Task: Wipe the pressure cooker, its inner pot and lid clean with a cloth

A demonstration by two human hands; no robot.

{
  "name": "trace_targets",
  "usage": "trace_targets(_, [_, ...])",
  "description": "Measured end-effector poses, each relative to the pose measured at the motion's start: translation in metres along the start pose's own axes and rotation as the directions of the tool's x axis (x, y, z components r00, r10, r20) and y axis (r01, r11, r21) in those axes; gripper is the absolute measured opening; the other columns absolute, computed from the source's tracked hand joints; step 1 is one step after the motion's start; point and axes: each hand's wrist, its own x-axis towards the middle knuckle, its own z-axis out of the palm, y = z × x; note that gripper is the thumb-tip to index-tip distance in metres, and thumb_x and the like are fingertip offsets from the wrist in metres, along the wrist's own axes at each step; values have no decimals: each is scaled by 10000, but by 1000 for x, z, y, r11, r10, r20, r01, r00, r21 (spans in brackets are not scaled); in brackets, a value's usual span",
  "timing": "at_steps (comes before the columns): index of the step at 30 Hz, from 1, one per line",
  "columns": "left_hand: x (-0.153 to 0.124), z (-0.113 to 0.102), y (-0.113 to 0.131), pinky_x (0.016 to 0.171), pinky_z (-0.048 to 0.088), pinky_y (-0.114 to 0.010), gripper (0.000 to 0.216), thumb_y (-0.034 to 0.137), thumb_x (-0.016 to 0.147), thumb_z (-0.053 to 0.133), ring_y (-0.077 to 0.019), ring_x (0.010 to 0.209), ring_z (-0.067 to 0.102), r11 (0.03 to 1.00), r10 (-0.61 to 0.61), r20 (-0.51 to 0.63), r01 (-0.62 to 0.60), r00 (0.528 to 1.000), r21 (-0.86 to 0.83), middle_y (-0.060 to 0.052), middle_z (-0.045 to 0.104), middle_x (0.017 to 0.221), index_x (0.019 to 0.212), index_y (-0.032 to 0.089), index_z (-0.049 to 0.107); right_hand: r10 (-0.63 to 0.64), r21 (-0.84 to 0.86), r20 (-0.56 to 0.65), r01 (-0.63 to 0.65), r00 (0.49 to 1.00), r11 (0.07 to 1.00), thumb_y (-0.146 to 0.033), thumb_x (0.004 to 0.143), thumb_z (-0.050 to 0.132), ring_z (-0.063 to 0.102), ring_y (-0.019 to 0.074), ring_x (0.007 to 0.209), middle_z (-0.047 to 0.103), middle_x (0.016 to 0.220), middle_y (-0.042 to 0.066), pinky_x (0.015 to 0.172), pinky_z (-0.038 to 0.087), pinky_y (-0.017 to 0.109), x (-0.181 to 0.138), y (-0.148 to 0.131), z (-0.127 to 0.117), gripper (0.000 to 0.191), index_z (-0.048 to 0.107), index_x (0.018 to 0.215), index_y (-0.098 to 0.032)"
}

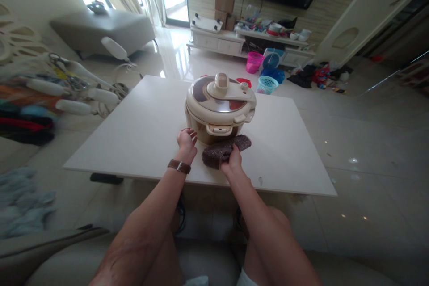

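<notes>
A cream and brown electric pressure cooker [217, 116], lid on, stands upright on the white table [134, 134]. My right hand [233, 161] grips a folded dark brown cloth [214, 153] in front of the cooker's lower side. Whether the cloth touches the cooker I cannot tell. Beside the cooker's lower left is my left hand [187, 141], with a brown-strapped watch on the wrist. Its fingers are loosely bent and apart, and nothing shows in them.
Past the table's far edge sit a turquoise basket [267, 84] and a pink basket [254, 61]. A white cabinet [231, 45] holding many items lines the wall. Left of the table is a lamp stand with white shades [114, 48]. A sofa [208, 254] is beneath me.
</notes>
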Motion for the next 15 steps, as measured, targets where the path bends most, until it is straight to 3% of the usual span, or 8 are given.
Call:
trace_targets(6, [-3,-2,3,698,424,-260,213,21,692,548,-114,693,586,1000,-7,2,7,1000,-9,10,595,791,804,201,552,71,13,20,-71,997,997,-321,1007,539,752,178,829,775,900,17,758,653,327,-1,-7,2,197,666,1102,-203])
trace_targets(15, [-4,-1,3,699,419,-267,217,8,700,543,-111,682,587,1000,-18,11,19,1000,-13,12,592,795,802,199,553,36,-6,-20,-36,999,999,-267,981,567,736,155,753,769,885,0,703,646,278,-12,-11,3,150,663,1073,-199])
